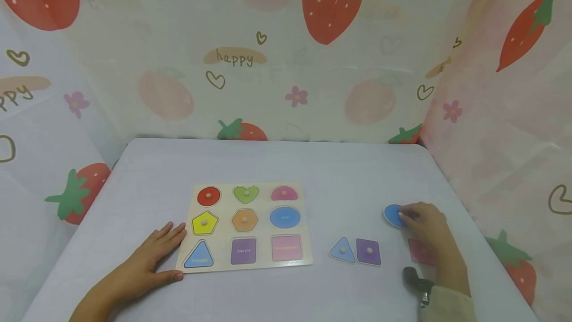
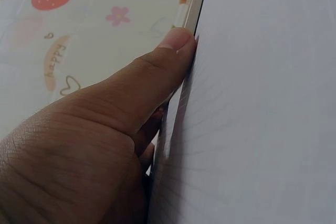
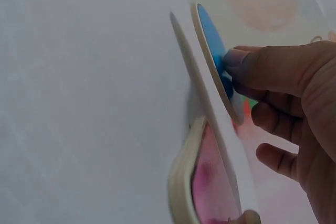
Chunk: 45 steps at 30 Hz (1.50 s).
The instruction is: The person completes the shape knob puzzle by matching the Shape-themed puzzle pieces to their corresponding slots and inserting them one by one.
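My right hand (image 1: 424,225) (image 3: 294,87) pinches the blue oval piece (image 1: 392,215) (image 3: 210,35) between thumb and finger, at the right of the table. Just below that hand lies a pink piece (image 1: 419,252) (image 3: 212,182), partly covered by it in the head view. At the board's left edge my left hand (image 1: 143,262) (image 2: 100,124) rests with fingers spread, its fingertips and thumb touching the wooden board (image 1: 223,268). The board's blue oval space (image 1: 284,217) shows no knob, while the red circle (image 1: 208,196) has one.
Between board and right hand lie a blue triangle piece (image 1: 342,251) and a purple square piece (image 1: 368,251). A dark object (image 1: 416,280) is beside the right wrist. Strawberry-print cloth (image 1: 286,63) hangs behind the white table (image 1: 250,163) and at both sides.
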Available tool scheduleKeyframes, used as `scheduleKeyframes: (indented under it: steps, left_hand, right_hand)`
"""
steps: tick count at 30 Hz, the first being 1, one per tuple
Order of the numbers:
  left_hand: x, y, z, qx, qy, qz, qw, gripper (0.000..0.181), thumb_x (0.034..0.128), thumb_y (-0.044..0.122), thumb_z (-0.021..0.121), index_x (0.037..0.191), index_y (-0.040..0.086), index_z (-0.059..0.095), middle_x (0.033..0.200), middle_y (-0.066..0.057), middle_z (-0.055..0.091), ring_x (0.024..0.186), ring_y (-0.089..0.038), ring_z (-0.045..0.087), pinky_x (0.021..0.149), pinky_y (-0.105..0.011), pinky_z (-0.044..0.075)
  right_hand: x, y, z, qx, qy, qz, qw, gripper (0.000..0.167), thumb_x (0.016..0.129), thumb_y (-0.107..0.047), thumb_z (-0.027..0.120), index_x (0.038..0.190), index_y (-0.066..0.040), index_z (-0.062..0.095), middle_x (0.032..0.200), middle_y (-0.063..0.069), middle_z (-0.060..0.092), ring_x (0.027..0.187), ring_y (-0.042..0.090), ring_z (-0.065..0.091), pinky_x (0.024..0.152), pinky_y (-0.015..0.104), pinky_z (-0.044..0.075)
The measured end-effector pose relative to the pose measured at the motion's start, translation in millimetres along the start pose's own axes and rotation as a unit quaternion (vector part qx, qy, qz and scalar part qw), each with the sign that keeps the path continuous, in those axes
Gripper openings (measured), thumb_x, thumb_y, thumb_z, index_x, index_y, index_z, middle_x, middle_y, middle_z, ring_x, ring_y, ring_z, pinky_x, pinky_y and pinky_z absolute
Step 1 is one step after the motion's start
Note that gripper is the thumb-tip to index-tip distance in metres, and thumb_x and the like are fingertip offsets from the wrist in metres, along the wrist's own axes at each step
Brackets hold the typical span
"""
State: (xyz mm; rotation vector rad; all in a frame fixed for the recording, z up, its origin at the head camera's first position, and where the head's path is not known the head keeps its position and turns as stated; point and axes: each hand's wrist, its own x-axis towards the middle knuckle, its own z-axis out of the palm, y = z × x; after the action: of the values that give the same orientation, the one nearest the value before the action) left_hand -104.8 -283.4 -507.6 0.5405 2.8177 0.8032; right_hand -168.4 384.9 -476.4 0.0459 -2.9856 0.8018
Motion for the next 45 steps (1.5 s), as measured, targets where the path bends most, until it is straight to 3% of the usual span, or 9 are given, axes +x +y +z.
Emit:
scheduleKeyframes:
  steps: [9, 15, 22, 32, 38, 45]
  left_hand:
    - [1.9, 0.5, 4.2, -0.013, -0.001, 0.002, 0.9999, 0.098, 0.0807, 0.066, 0.074, 0.161, 0.024, 0.036, 0.168, 0.004, 0.03, 0.159, -0.033, 0.012, 0.111, -0.003, -0.015]
    - [-0.7, -2.2, 1.7, -0.008, 0.007, 0.001, 0.9999, 0.097, 0.0811, 0.065, 0.074, 0.161, 0.024, 0.036, 0.168, 0.004, 0.03, 0.158, -0.033, 0.012, 0.113, -0.005, -0.014]
    - [-1.2, -3.6, -1.3, -0.007, 0.004, -0.001, 1.0, 0.097, 0.0821, 0.066, 0.073, 0.162, 0.026, 0.034, 0.169, 0.004, 0.027, 0.159, -0.033, 0.011, 0.113, -0.006, -0.014]
    - [-1.7, -2.5, 0.9, -0.014, -0.007, -0.009, 0.9998, 0.098, 0.0814, 0.066, 0.073, 0.162, 0.026, 0.034, 0.169, 0.003, 0.027, 0.159, -0.032, 0.009, 0.114, -0.007, -0.015]
    - [-0.6, -3.7, 2.1, -0.013, -0.006, -0.011, 0.9998, 0.098, 0.0804, 0.066, 0.074, 0.161, 0.026, 0.035, 0.169, 0.004, 0.028, 0.159, -0.032, 0.01, 0.114, -0.007, -0.015]
    - [-1.0, -0.8, 0.9, -0.017, -0.003, -0.009, 0.9998, 0.098, 0.0809, 0.066, 0.074, 0.161, 0.025, 0.035, 0.169, 0.002, 0.028, 0.159, -0.033, 0.01, 0.114, -0.007, -0.015]
  right_hand:
    - [9.5, -28.3, 10.9, 0.019, 0.046, -0.07, 0.9963, 0.02, 0.095, -0.016, 0.073, 0.112, -0.004, 0.075, 0.108, 0.014, 0.075, 0.102, 0.033, 0.062, 0.09, 0.05, 0.046]
    - [25.1, -63.9, 15.0, 0.025, 0.033, -0.101, 0.9941, 0.018, 0.094, -0.016, 0.075, 0.109, -0.007, 0.077, 0.097, 0.006, 0.074, 0.098, 0.028, 0.06, 0.089, 0.048, 0.042]
    - [39.0, -103.1, 15.0, 0.024, 0.035, -0.144, 0.9886, 0.014, 0.092, -0.015, 0.076, 0.105, -0.01, 0.079, 0.09, -0.001, 0.073, 0.094, 0.022, 0.059, 0.082, 0.04, 0.046]
    - [47.5, -143.6, 31.8, 0.026, 0.013, -0.177, 0.9838, 0.013, 0.091, -0.016, 0.077, 0.103, -0.014, 0.08, 0.089, -0.004, 0.072, 0.092, 0.023, 0.058, 0.087, 0.04, 0.043]
    - [48.0, -176.6, 36.1, -0.012, 0.008, -0.2, 0.9797, 0.013, 0.089, -0.015, 0.078, 0.102, -0.015, 0.08, 0.092, -0.004, 0.074, 0.091, 0.021, 0.058, 0.096, 0.049, 0.042]
    - [49.2, -199.8, 47.4, -0.02, -0.004, -0.206, 0.9784, 0.013, 0.09, -0.019, 0.079, 0.101, -0.015, 0.081, 0.09, -0.005, 0.074, 0.088, 0.018, 0.058, 0.093, 0.046, 0.044]
